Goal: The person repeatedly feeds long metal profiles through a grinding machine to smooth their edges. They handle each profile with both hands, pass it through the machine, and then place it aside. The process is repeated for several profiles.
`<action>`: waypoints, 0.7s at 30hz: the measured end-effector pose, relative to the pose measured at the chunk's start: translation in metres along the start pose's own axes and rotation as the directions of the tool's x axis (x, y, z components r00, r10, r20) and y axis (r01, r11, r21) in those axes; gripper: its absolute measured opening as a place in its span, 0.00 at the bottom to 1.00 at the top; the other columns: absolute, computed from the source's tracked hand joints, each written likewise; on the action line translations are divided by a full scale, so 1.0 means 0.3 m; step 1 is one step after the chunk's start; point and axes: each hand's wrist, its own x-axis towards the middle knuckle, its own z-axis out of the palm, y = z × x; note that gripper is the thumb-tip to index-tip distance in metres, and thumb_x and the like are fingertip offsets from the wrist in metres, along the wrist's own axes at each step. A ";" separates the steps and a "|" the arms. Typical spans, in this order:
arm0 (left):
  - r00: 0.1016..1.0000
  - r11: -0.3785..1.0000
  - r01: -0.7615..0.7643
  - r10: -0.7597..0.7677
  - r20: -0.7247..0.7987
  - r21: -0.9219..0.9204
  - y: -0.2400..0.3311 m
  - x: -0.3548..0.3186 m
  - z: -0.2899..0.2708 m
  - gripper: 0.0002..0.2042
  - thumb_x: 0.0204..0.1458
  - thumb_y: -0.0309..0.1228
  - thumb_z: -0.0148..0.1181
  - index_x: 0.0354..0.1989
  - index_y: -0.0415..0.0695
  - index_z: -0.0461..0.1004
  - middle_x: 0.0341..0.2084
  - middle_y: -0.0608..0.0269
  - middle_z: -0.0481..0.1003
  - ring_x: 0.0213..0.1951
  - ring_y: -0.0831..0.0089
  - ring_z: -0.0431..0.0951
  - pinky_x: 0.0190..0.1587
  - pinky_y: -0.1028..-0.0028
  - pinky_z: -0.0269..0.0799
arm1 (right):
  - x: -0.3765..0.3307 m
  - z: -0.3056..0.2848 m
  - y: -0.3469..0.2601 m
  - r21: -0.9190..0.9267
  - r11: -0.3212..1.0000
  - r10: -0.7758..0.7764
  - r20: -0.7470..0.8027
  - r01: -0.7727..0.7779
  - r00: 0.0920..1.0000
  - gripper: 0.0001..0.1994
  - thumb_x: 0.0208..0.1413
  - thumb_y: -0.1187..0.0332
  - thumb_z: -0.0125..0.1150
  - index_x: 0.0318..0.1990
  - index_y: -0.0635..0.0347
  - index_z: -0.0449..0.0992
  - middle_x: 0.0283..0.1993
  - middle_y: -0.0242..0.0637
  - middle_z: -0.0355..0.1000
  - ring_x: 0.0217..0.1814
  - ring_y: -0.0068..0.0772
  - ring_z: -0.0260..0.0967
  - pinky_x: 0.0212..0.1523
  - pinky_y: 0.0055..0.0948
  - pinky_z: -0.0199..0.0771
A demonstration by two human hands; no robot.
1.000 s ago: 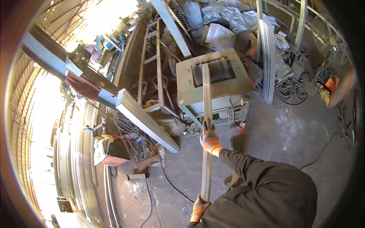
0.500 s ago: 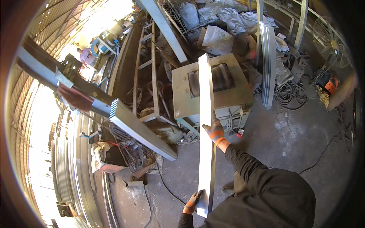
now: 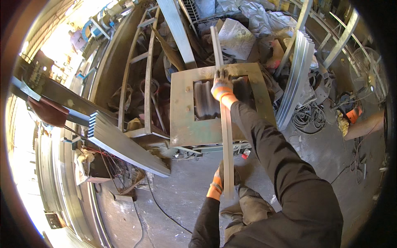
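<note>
The long, narrow metal strip point(image 3: 225, 136) ran nearly straight up the middle of the view, its far end reaching past the green steel worktop point(image 3: 182, 120) toward the scrap behind, its near end down by the person's legs. It lay over the worktop's square opening, where dark ribbed rollers point(image 3: 206, 101) showed below.

The right hand point(image 3: 221, 84), in a grey glove with an orange cuff, rested on the strip above the opening; its grip was curled over the strip's upper part, fingers pressed down on the metal. The left hand point(image 3: 217, 182), gloved the same way, held the strip's near end, the grip wrapped closed around its edge. Both arms wore dark sleeves.

Just to the right of the worktop a stack of curved pale metal strips point(image 3: 295, 80) leaned upright, and coiled black cable point(image 3: 310, 118) lay on the floor beside it. Behind the worktop sat crumpled grey sacks point(image 3: 256, 14) and a sheet of paper. To the left, a curved ladder-like steel frame point(image 3: 144, 70) stood against more scrap, and a bundle of flat bars point(image 3: 120, 142) slanted across the lower left. A thin black wire point(image 3: 159, 206) trailed over the dusty concrete floor point(image 3: 331, 165). At the far right an orange power tool point(image 3: 351, 113) lay on the floor.
</note>
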 end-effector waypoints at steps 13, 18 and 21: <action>0.984 0.978 -0.162 0.169 -0.048 0.135 -0.234 -0.227 -0.068 0.31 0.76 0.65 0.51 0.48 0.45 0.82 0.29 0.60 0.81 0.27 0.62 0.81 0.31 0.59 0.79 | -0.323 -0.102 -0.013 0.004 1.000 -0.006 0.013 0.006 1.000 0.43 0.62 0.64 0.65 0.85 0.60 0.61 0.91 0.47 0.52 0.91 0.57 0.50 0.79 0.71 0.65; 0.990 0.993 0.111 -0.107 0.090 -0.049 -0.504 -0.490 -0.262 0.35 0.71 0.72 0.52 0.44 0.47 0.81 0.28 0.63 0.79 0.27 0.61 0.80 0.30 0.57 0.77 | -0.753 -0.179 -0.031 0.028 0.999 -0.021 0.102 0.019 0.995 0.44 0.67 0.62 0.61 0.88 0.62 0.52 0.93 0.51 0.47 0.94 0.64 0.45 0.81 0.74 0.63; 0.994 0.996 0.074 -0.069 -0.088 0.056 -0.729 -0.650 -0.395 0.34 0.70 0.72 0.53 0.41 0.48 0.81 0.26 0.64 0.78 0.26 0.62 0.79 0.30 0.57 0.77 | -1.058 -0.209 -0.035 0.017 1.000 0.004 0.127 -0.006 0.992 0.45 0.66 0.63 0.61 0.89 0.63 0.51 0.94 0.51 0.44 0.94 0.63 0.45 0.84 0.70 0.59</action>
